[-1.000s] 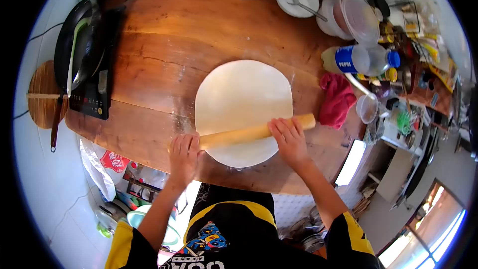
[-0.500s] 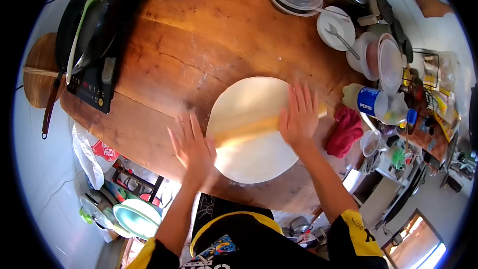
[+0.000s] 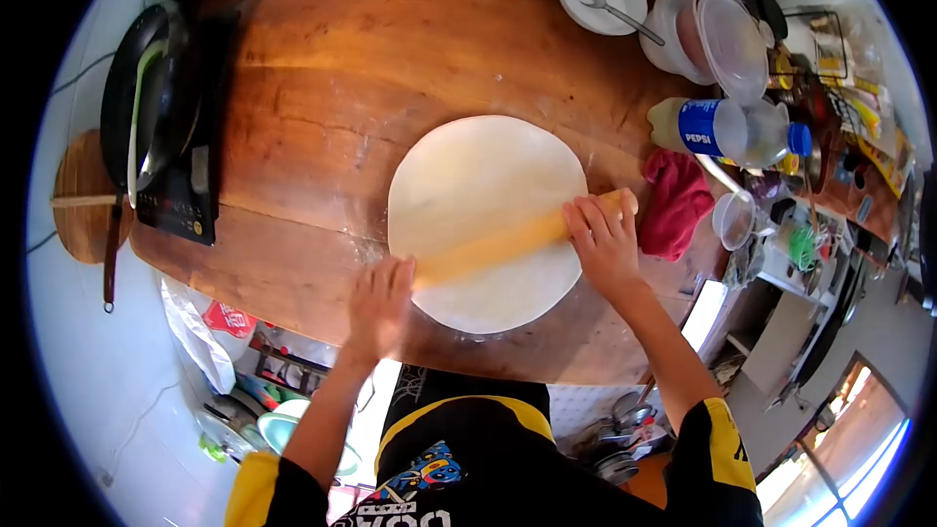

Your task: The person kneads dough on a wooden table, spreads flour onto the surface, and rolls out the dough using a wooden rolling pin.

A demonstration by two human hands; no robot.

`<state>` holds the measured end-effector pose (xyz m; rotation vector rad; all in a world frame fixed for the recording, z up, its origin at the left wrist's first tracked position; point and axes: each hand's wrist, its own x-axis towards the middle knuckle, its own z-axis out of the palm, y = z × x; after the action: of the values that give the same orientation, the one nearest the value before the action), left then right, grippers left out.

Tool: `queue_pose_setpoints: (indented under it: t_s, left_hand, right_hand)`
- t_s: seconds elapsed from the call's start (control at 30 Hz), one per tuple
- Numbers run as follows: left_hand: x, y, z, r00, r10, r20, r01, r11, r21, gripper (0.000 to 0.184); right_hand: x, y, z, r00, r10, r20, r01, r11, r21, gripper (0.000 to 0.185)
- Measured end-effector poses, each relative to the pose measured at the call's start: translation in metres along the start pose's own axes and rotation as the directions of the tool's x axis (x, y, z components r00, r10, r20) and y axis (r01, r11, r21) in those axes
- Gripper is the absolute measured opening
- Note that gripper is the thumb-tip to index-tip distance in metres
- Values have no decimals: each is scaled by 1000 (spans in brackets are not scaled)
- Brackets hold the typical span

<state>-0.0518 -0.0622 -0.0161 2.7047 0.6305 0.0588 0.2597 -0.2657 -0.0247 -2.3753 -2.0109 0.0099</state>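
A wide, round sheet of pale dough [image 3: 478,161] lies flat on the wooden table. Slanting across its lower half is a wooden rolling pin [image 3: 498,246], blurred in the middle. My right hand [image 3: 603,242] has its fingers bent over the pin's right end, whose tip sticks out past them. At the other end is my left hand [image 3: 379,304], slightly smeared by motion, its fingers curled over the pin and hiding that tip.
A dark red cloth [image 3: 675,205] and a Pepsi bottle [image 3: 717,129] lie at the right. Behind them are plastic bowls [image 3: 732,44] and a white plate [image 3: 576,10] with a spoon. At the left, a black pan [image 3: 122,122] sits on an induction cooker [image 3: 181,200].
Both hands were flatter with fingers stretched out; now the fingers bend over the pin. The right hand sits nearer the pin's right end. The camera view has shifted.
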Motion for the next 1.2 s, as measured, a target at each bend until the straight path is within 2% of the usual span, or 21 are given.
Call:
queue_pose_setpoints:
  t_s: [0.1, 0.13, 0.17, 0.23, 0.3, 0.33, 0.4, 0.43, 0.5, 0.57, 0.63, 0.67, 0.73, 0.77, 0.8, 0.83, 0.9, 0.93, 1.0, 1.1, 1.2]
  left_hand:
    - [71, -52, -30, 978, 207, 8, -207, 978, -10, 58]
    - [99, -59, -42, 969, 247, 3, -247, 969, -13, 56]
    - [120, -61, -38, 965, 256, -51, -254, 966, 53, 54]
    - [168, -58, -31, 955, 278, -104, -265, 957, 122, 52]
    - [217, -54, -33, 987, 131, -95, -117, 983, 138, 55]
    - [235, -57, -27, 987, 139, -76, -127, 982, 141, 55]
    - [239, -57, -22, 972, 128, -198, -99, 983, 153, 56]
    - [220, -56, -22, 970, 135, -201, -103, 981, 162, 56]
    - [167, -54, -7, 955, 133, -267, -108, 988, 107, 55]
    - [191, -51, -7, 948, 124, -294, -112, 992, 56, 52]
    - [262, -41, -26, 991, -127, -37, 132, 975, 177, 52]
    - [273, -46, -19, 991, -133, -27, 135, 976, 170, 52]
    - [271, -52, -16, 988, -38, -152, 57, 991, 124, 49]
    - [251, -54, -17, 983, -39, -180, 62, 990, 124, 49]
    - [210, -55, -12, 979, 37, -202, -8, 990, 140, 50]
    - [166, -54, -12, 973, 104, -205, -72, 985, 156, 51]
    - [109, -48, -25, 989, 112, -91, -94, 979, 183, 59]
    - [92, -49, -25, 987, 109, -117, -86, 979, 184, 59]
    - [55, -47, -20, 994, -14, 112, 1, 994, 111, 62]
    - [34, -32, -3, 996, -89, -18, 90, 994, 62, 63]
    - [73, -26, -3, 978, -164, -131, 170, 985, 38, 66]
  right_hand:
    - [1, -6, 8, 993, 107, -52, -98, 983, 158, 67]
    - [0, -21, 6, 965, 259, -41, -247, 951, 187, 64]
    - [2, -35, 6, 915, 404, -23, -390, 896, 212, 61]
    - [33, -41, 2, 865, 488, -115, -456, 861, 224, 56]
    - [79, -12, 14, 746, 665, -35, -656, 743, 132, 54]
    - [98, 2, 14, 737, 676, -23, -667, 732, 141, 54]
    - [116, 14, 4, 660, 733, -161, -680, 675, 286, 52]
    - [104, 1, 6, 656, 735, -168, -679, 673, 294, 52]
    - [63, -42, 11, 704, 670, -238, -668, 737, 100, 48]
    - [75, -32, 5, 712, 658, -247, -659, 747, 92, 44]
    - [118, 11, 10, 691, 702, -171, -681, 712, 171, 41]
    - [142, 24, -1, 669, 729, -141, -682, 679, 273, 42]
    - [120, -5, 8, 716, 686, -132, -650, 723, 232, 43]
    - [116, -11, 15, 748, 638, -185, -609, 770, 190, 44]
    - [91, -34, 13, 801, 577, -161, -561, 816, 139, 49]
    - [66, -60, 10, 812, 574, -106, -549, 813, 193, 54]
    - [28, -90, 2, 829, 556, -66, -527, 815, 241, 61]
    - [16, -84, -2, 879, 476, -14, -463, 863, 202, 63]
    - [2, -66, -8, 923, 379, 59, -384, 909, 161, 65]
    - [20, -34, -8, 959, 280, 44, -283, 957, 65, 65]
    - [72, -17, -2, 968, 241, -66, -232, 965, 119, 60]
